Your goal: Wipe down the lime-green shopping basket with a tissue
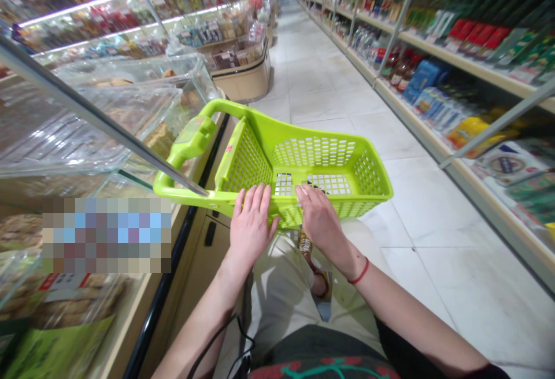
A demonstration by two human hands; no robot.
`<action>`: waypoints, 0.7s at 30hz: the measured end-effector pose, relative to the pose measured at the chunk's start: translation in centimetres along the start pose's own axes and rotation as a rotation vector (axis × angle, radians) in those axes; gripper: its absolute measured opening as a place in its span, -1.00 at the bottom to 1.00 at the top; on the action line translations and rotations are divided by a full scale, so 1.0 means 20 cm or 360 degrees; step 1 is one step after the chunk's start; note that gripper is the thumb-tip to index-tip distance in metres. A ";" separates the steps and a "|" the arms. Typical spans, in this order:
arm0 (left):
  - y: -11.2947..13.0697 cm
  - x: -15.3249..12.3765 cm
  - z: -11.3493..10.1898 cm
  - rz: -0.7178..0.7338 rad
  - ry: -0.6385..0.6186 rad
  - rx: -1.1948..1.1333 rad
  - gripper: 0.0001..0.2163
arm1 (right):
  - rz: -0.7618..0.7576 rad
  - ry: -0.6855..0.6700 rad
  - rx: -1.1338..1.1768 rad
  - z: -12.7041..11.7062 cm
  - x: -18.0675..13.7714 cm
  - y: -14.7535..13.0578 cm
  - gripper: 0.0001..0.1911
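Note:
In front of my legs is a lime-green shopping basket (312, 127) with slotted walls. Its thick looped handle (191, 139) is at the left end, and a metal pole (113, 118) slants from its near left corner to the upper left. The basket's slotted bottom shows no goods in it. Over the near rim lie the fingers of my left hand (252, 220), closed on it with the thumb outside. Just to the right, my right hand (319, 217) is also closed on that rim, its fingers bent over the edge. The rim hides some of my fingertips.
Glass-sided display cases (143, 101) with packaged food line the left, edged by a black rail (160, 298). Shelving (468, 61) full of boxes and bottles runs along the right. A pale tiled floor (329, 78) stretches ahead between them. A dark cable (217, 335) hangs by my left forearm.

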State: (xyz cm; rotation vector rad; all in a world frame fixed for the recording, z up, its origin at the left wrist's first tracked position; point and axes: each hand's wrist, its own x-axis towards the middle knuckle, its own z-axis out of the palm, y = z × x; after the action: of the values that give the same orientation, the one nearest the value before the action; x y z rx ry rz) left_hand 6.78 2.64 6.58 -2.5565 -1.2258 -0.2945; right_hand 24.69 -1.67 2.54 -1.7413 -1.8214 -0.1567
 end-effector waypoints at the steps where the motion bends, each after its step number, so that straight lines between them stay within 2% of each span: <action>1: 0.00 0.00 0.00 0.0001 -0.0001 0.0000 -0.38 | -0.0021 0.0002 0.0015 0.00 0.01 -0.01 -0.48; 6: 0.00 0.00 0.00 0.0009 0.0001 -0.0005 -0.38 | -0.0150 -0.0017 0.0076 0.02 0.02 0.02 -0.48; 14: 0.00 0.00 0.00 0.0007 0.0003 -0.0009 -0.37 | -0.0053 0.0055 -0.0058 0.00 -0.09 0.23 -0.50; 17: 0.00 0.00 0.01 0.0005 0.0007 -0.0007 -0.37 | 0.0011 0.0037 -0.0072 0.00 -0.09 0.21 -0.45; 21: 0.00 0.00 0.00 0.0013 0.0023 0.0014 -0.38 | 0.0008 0.0029 -0.0015 0.01 -0.03 0.10 -0.43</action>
State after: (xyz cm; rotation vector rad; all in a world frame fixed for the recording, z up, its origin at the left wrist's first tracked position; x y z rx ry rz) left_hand 6.80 2.61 6.54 -2.5466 -1.2090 -0.3047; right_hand 26.48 -1.84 1.45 -1.7455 -1.8060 -0.1786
